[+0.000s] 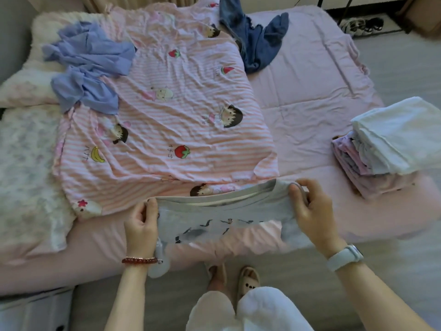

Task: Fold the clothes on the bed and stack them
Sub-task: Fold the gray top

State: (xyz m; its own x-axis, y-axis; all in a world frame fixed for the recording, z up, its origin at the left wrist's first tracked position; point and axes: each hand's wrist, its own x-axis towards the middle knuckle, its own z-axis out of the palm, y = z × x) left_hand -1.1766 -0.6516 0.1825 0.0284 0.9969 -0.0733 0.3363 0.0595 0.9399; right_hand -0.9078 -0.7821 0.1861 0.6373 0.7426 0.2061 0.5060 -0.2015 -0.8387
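while the left hand (140,224) and right hand (310,207) stretch it, their fingers pinch what seems a grey shirt (214,215).

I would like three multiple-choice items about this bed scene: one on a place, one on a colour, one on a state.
1. Where is the folded stack?
A. on the bed's right side
B. on the floor
C. on the pillow

2. What colour is the crumpled garment at the top?
A. red
B. dark blue
C. yellow

3. How is the grey shirt held?
A. by one hand
B. by no hand
C. by both hands

Answers: 1 A, it sits on the pink sheet; 2 B, denim-like blue; 3 C, left hand and right hand grip its edge.
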